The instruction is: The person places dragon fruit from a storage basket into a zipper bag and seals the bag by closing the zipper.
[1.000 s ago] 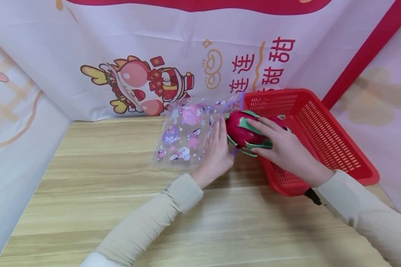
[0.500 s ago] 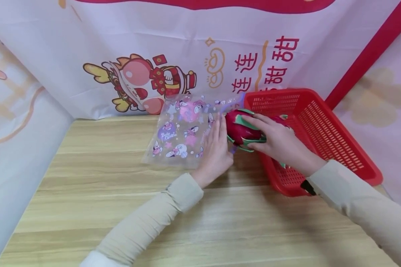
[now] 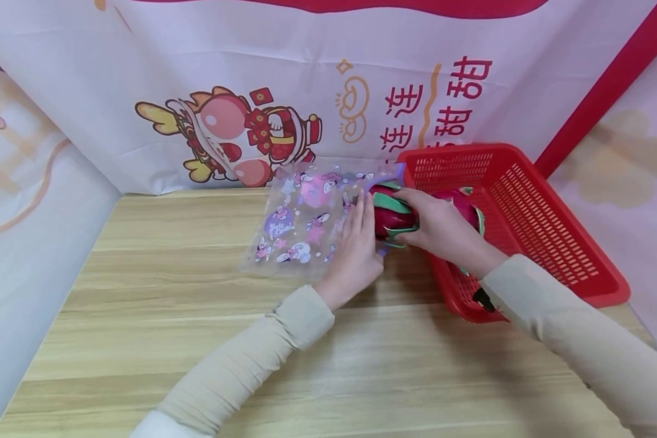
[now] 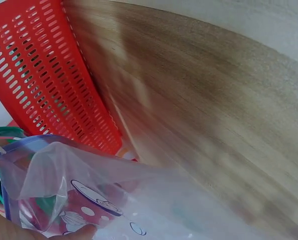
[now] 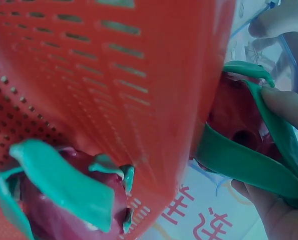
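Observation:
A red dragon fruit [image 3: 389, 219] with green scales lies at the mouth of a clear printed zip bag [image 3: 298, 228]. My right hand [image 3: 443, 230] grips this fruit from the right, and its thumb and fingers show on the scales in the right wrist view. My left hand [image 3: 356, 255] holds the bag's mouth on the near left side. In the left wrist view, the bag's purple zip edge [image 4: 41, 141] stands apart around a part of the fruit. Another dragon fruit [image 5: 63, 205] rests inside the red basket [image 5: 159, 65], right of the bag.
The basket's left rim [image 3: 435, 274] stands close beside the bag's mouth, under my right forearm. All of this is on a wooden table [image 3: 159, 292]. A printed white cloth [image 3: 317, 42] hangs behind it.
My right hand has moved left with the dragon fruit, which sits deeper in the bag's mouth. More of the fruit in the basket shows. The left hand has stayed in place.

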Tool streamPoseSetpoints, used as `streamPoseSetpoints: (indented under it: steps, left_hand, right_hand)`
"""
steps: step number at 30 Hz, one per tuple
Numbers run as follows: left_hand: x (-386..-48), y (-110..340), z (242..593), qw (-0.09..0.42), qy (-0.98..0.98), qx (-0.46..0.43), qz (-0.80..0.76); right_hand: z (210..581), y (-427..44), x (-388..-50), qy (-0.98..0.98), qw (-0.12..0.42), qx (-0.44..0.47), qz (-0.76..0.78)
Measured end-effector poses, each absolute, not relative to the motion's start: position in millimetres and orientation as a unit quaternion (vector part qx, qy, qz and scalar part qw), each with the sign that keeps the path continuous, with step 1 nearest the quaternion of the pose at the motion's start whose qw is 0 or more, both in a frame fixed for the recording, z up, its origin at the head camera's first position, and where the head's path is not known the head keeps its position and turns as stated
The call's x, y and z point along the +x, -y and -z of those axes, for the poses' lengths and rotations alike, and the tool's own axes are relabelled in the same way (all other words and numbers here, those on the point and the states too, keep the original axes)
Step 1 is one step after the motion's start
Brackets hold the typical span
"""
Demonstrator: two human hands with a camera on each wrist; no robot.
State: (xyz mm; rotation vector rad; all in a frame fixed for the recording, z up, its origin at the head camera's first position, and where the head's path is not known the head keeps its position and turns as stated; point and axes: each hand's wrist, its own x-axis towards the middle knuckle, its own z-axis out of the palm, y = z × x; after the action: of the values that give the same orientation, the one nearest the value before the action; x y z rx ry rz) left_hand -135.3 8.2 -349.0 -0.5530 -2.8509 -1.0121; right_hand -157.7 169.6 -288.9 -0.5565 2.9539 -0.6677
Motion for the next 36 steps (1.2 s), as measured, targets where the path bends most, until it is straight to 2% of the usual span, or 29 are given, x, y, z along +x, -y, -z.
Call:
streamPoseSetpoints:
  steps: [6, 17, 30, 36]
  left_hand:
    - [-134.7, -8.3, 350.6, 0.044, 0.934, -0.187, 0.302]
    - [-136.7, -5.7, 352.7, 0.027, 0.935, -0.165, 0.312]
    - [-140.4, -3.3, 357.8, 0.027, 0.929, -0.119, 0.348]
    - [-141.5, -1.3, 360.6, 0.027, 0.933, -0.126, 0.337]
  right_hand:
    - [293.2, -165.9, -162.0, -0.965, 0.033, -0.166, 0.201]
    - [306.5, -160.6, -171.6, -0.969, 0.074, -0.147, 0.184]
    - [316.6, -155.6, -176.6, -0.969, 0.081, -0.145, 0.186]
    - [321.5, -154.5, -176.5, -0.970, 0.075, -0.149, 0.177]
